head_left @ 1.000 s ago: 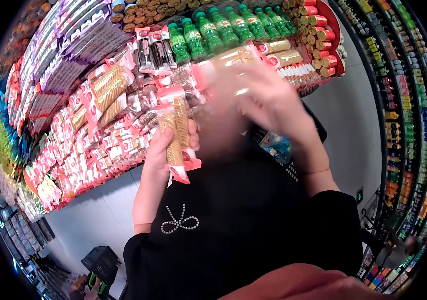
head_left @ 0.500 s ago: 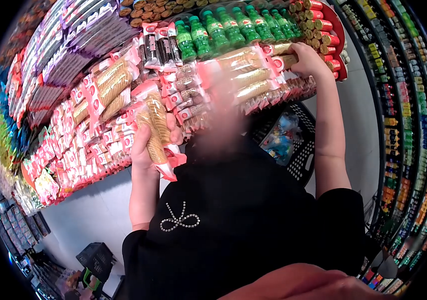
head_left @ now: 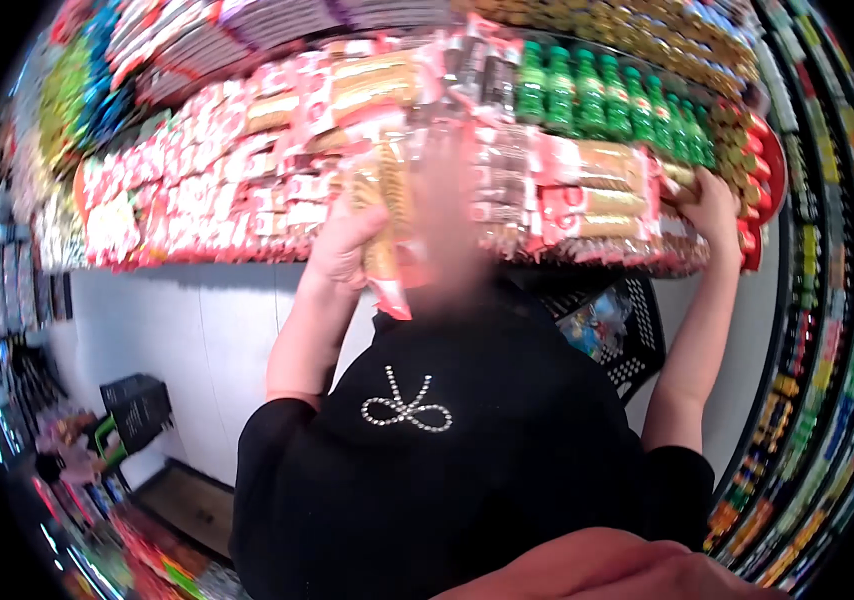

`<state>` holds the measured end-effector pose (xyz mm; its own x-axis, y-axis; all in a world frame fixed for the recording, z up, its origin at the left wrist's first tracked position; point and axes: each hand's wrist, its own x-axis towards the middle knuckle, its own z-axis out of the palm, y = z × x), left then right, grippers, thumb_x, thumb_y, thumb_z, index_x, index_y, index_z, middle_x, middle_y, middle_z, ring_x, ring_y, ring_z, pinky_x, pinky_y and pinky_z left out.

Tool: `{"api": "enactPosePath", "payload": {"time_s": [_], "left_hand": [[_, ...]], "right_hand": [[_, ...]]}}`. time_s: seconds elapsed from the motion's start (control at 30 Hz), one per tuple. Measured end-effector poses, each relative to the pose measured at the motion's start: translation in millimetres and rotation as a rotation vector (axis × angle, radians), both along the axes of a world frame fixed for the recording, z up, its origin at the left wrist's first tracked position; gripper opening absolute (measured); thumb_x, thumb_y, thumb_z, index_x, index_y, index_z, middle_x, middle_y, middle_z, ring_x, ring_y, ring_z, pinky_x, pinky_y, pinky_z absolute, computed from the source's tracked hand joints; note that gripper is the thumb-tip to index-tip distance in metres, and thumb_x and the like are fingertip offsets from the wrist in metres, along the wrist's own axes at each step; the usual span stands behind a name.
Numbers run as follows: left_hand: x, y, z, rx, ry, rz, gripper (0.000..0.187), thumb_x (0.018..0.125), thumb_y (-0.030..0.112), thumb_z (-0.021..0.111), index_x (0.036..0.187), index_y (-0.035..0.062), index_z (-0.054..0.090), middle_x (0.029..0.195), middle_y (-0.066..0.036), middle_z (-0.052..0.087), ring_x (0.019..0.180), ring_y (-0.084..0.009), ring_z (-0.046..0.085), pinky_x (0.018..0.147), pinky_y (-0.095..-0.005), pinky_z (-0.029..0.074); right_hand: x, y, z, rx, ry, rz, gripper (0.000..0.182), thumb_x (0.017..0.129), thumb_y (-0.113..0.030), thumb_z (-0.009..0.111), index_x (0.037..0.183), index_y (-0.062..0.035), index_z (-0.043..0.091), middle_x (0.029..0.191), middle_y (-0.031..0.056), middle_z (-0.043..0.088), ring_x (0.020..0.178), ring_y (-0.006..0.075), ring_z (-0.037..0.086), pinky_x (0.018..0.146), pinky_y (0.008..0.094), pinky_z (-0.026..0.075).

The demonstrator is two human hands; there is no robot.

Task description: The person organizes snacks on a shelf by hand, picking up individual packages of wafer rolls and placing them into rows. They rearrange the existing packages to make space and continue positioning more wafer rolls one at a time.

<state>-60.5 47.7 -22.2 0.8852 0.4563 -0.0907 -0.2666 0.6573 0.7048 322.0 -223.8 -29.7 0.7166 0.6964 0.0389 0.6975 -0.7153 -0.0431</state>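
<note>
My left hand (head_left: 347,245) is closed round a long packet of golden ridged snack sticks (head_left: 384,205), in a clear wrapper with red ends. It holds the packet tilted in front of the display. At the right end of the display, my right hand (head_left: 712,208) has its fingers curled over a small golden snack packet (head_left: 680,174), which its fingers partly cover. Beside that hand lie larger golden snack packets (head_left: 602,190) with red-edged wrappers. Just behind it stands a row of green bottles (head_left: 602,98).
Red-and-white snack packets (head_left: 247,165) fill the display's left side. Gold-topped red cans (head_left: 752,160) line its right end. A black basket (head_left: 637,330) with a colourful bag sits below. Stocked shelves (head_left: 827,300) curve along the right, and a dark box (head_left: 137,410) stands lower left.
The view has turned, so the display now runs nearly level and sits further right. My left hand still holds its packet; my right hand remains at the display's right end.
</note>
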Motion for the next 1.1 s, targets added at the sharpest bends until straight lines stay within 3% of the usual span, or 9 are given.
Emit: {"api": "enactPosePath", "payload": {"time_s": [0.43,0.57,0.63,0.73,0.8,0.87,0.93,1.0,1.1], "left_hand": [[-12.3,-1.8,17.8,-0.086,-0.064,0.082,0.057,0.074,0.02,0.069,0.12,0.0002,0.042,0.097,-0.013,0.052,0.08,-0.0234,0.057,0.073,-0.0363,0.051],[-20.2,1.5,25.7,-0.034,-0.009,0.189,0.059,0.072,0.021,0.071,0.119,-0.0017,0.042,0.092,-0.01,0.052,0.078,-0.0214,0.056,0.073,-0.0364,0.05],[-39.8,24.9,25.9,0.251,-0.006,0.239,0.066,0.072,0.007,0.071,0.129,0.0009,0.039,0.109,-0.013,0.058,0.098,-0.0232,0.06,0.081,-0.0375,0.052],[-55.7,58.6,67.7,1.021,0.583,0.49,0.066,0.061,0.011,0.083,0.117,0.0012,0.05,0.103,-0.009,0.062,0.088,-0.0167,0.063,0.078,-0.0311,0.052],[-51.2,87.9,82.7,1.518,0.648,0.576,0.063,0.06,0.012,0.082,0.115,0.0031,0.052,0.105,-0.01,0.061,0.092,-0.0207,0.062,0.081,-0.0329,0.05],[-46.1,126.4,79.3,1.873,0.676,0.549,0.066,0.06,0.013,0.081,0.118,0.0049,0.051,0.11,-0.013,0.058,0.1,-0.0288,0.058,0.085,-0.0355,0.047],[-37.8,155.9,75.3,2.052,0.69,0.432,0.069,0.061,0.015,0.079,0.121,0.0031,0.048,0.114,-0.016,0.056,0.105,-0.0329,0.054,0.089,-0.0391,0.044],[-27.3,184.5,66.3,2.06,0.721,0.325,0.067,0.062,0.017,0.078,0.121,0.0036,0.05,0.114,-0.016,0.057,0.105,-0.0323,0.055,0.089,-0.0396,0.044],[-8.0,184.3,84.6,1.962,0.908,0.049,0.065,0.061,0.021,0.08,0.118,0.0044,0.054,0.108,-0.017,0.062,0.103,-0.0329,0.057,0.088,-0.0375,0.045]], "right_hand": [[-85.3,22.9,94.3,0.375,-0.114,-0.009,0.027,0.081,-0.007,0.06,0.107,-0.0041,0.053,0.092,0.017,0.062,0.085,0.0341,0.061,0.074,0.0391,0.046],[-121.3,66.6,99.4,0.636,0.102,0.213,0.034,0.092,-0.01,0.049,0.125,-0.0042,0.047,0.095,0.0152,0.062,0.079,0.0214,0.061,0.071,0.0307,0.047],[-132.3,90.6,94.0,0.662,0.293,0.227,0.034,0.092,-0.01,0.048,0.126,-0.0046,0.046,0.094,0.0157,0.062,0.079,0.0205,0.06,0.07,0.0302,0.047],[-148.4,121.5,87.3,0.6,0.382,0.305,0.035,0.092,-0.013,0.047,0.127,-0.0065,0.044,0.092,0.0166,0.063,0.078,0.0221,0.062,0.069,0.0319,0.048],[-161.4,143.3,92.0,0.561,0.626,0.294,0.039,0.093,-0.011,0.047,0.131,-0.0069,0.041,0.089,0.0083,0.061,0.072,0.0139,0.055,0.063,0.0273,0.044],[-161.2,169.5,76.0,0.633,0.53,0.453,0.04,0.091,-0.015,0.05,0.129,-0.0059,0.042,0.088,0.0088,0.061,0.07,0.014,0.055,0.062,0.0286,0.044],[-172.3,196.9,80.2,0.639,0.412,0.602,0.061,0.078,-0.033,0.07,0.126,-0.0049,0.044,0.094,0.0153,0.064,0.084,0.0237,0.063,0.07,0.034,0.048],[-177.7,221.2,86.5,0.53,0.4,0.693,0.066,0.071,-0.034,0.075,0.123,-0.0064,0.046,0.097,0.0166,0.063,0.087,0.0334,0.062,0.074,0.0366,0.049],[-180.4,253.7,86.6,0.442,0.125,0.793,0.059,0.073,-0.034,0.072,0.123,-0.0121,0.05,0.106,0.0118,0.061,0.101,0.0299,0.056,0.086,0.0409,0.042]]}}
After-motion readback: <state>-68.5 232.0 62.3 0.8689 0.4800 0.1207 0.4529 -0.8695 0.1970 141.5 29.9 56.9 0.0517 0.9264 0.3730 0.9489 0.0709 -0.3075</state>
